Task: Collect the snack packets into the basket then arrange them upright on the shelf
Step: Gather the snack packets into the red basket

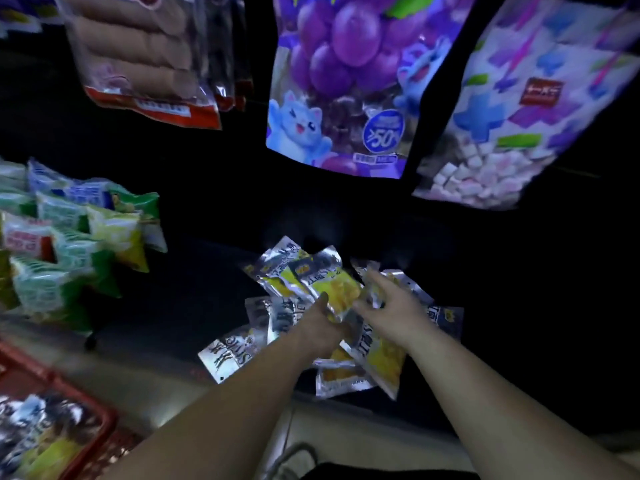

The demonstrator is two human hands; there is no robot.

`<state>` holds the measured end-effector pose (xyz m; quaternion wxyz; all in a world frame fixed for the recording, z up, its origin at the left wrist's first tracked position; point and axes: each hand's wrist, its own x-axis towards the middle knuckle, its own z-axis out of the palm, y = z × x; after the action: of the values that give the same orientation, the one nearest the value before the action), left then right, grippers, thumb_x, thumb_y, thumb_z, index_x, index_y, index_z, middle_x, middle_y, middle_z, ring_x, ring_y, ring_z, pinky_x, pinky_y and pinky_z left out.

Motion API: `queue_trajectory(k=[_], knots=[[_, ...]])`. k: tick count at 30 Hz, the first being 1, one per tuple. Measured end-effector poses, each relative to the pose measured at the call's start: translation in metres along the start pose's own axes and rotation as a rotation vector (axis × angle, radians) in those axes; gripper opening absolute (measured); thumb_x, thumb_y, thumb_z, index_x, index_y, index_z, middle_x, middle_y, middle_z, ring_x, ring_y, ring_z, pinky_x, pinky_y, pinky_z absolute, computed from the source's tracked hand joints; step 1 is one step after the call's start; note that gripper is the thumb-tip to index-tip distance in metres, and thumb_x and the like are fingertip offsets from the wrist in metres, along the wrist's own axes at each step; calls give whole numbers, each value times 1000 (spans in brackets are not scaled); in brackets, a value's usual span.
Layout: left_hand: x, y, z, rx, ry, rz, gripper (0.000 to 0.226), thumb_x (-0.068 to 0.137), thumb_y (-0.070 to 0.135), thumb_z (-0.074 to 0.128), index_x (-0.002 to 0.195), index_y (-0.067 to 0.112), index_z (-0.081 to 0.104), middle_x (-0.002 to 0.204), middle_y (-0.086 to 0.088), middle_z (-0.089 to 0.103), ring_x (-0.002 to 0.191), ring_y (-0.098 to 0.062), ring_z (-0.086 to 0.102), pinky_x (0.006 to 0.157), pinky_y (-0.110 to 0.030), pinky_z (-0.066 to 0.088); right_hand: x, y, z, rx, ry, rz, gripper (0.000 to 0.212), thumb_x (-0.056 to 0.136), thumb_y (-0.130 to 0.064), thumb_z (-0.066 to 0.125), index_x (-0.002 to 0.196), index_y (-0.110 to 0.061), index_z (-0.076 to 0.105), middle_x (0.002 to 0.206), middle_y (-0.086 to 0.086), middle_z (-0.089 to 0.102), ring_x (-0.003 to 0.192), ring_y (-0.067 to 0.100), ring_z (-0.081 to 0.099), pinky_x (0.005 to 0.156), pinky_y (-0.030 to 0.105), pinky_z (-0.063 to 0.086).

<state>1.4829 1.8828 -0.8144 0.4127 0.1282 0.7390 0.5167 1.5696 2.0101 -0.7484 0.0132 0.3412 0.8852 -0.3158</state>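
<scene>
Head view looked down on a loose heap of silver-and-yellow foil snack packets (381, 362) lying flat and overlapping at lower centre of the frame, on a dark low shelf (207, 278). Both bare hands were in the heap. The left hand (320, 327) had its thumb laid over a yellow-fronted packet (336, 289) with its fingers curled beneath, so it appeared to grip that one. The right hand (394, 308) reached forward over the packets just beside it. Motion blur hid whether it pinched anything.

Since none of the packets stood upright, the step looked like sorting the heap. It would go best by taking one packet at a time by its sealed edge and lifting it clear before the next. The foil looked slippery, and a neighbour could be dragged off the shelf's front edge.

At lower left of the frame a red plastic basket (100, 415) held more packets in a jumble (41, 431), too blurred to count. At centre left, green-and-white pillow packs (69, 237) sat in rows. A purple grape-printed bag (339, 81) hung at upper centre.
</scene>
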Motion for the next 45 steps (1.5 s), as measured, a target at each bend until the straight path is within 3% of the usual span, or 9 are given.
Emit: queue_trajectory(k=[4, 9, 14, 20, 25, 32, 40, 43, 45], knots=[[-14, -22, -10, 67, 128, 49, 80, 91, 27, 75, 157, 22, 31, 145, -3, 52, 129, -24, 56, 102, -42, 53, -2, -5, 10, 30, -163, -3, 62, 89, -48, 69, 147, -41, 49, 133, -2, 61, 117, 17, 59, 96, 28, 47], [-52, -57, -57, 19, 245, 81, 42, 91, 24, 73, 130, 34, 59, 120, 2, 65, 103, -23, 68, 84, -42, 59, -8, -34, 27, 10, -294, -81, 58, 92, -42, 70, 147, -35, 51, 155, -2, 45, 138, 19, 48, 100, 26, 40], [-105, -97, -117, -28, 378, 117, 35, 89, 22, 71, 117, 40, 60, 106, 5, 69, 90, -21, 71, 84, -43, 58, -26, -89, 67, -62, -407, -212, 55, 91, -41, 72, 143, -35, 55, 151, -3, 50, 135, 16, 51, 106, 30, 44], [-174, -161, -196, -104, 763, 70, 36, 93, 21, 66, 128, 29, 59, 105, 8, 71, 86, -13, 73, 85, -44, 61, -70, -186, 144, -209, -573, -436, 55, 91, -49, 68, 143, -37, 55, 134, -2, 61, 120, 12, 59, 88, 18, 38], [-250, -226, -246, 58, 895, -168, 42, 96, 25, 63, 136, 16, 58, 120, -6, 70, 107, -24, 67, 92, -30, 50, -100, -265, 209, -308, -690, -569, 50, 93, -51, 65, 139, -31, 60, 122, -1, 65, 90, 6, 62, 79, 17, 42], [-321, -298, -278, -23, 991, -377, 49, 99, 33, 57, 145, 15, 53, 142, -11, 61, 129, -28, 57, 104, -33, 46, -161, -337, 307, -452, -828, -778, 50, 93, -54, 64, 137, -30, 63, 133, -3, 66, 118, 14, 62, 96, 22, 44], [-312, -304, -313, -38, 991, -309, 63, 96, 33, 62, 154, 23, 39, 158, -2, 40, 143, -21, 41, 116, -33, 36, -157, -360, 383, -483, -926, -792, 63, 94, -48, 64, 151, -29, 46, 153, -3, 48, 140, 15, 45, 111, 27, 37], [-297, -306, -350, 121, 933, -365, 80, 91, 29, 71, 158, 26, 27, 164, -1, 25, 147, -24, 34, 115, -36, 36, -131, -368, 420, -418, -923, -705, 70, 91, -45, 70, 153, -29, 41, 153, 2, 48, 137, 19, 49, 107, 29, 40], [-283, -311, -374, 205, 865, -438, 102, 84, 27, 79, 161, 35, 12, 170, 1, 6, 155, -30, 16, 122, -43, 28, -113, -364, 448, -407, -883, -690, 77, 87, -49, 72, 154, -35, 38, 156, 4, 44, 137, 21, 48, 110, 34, 41]])
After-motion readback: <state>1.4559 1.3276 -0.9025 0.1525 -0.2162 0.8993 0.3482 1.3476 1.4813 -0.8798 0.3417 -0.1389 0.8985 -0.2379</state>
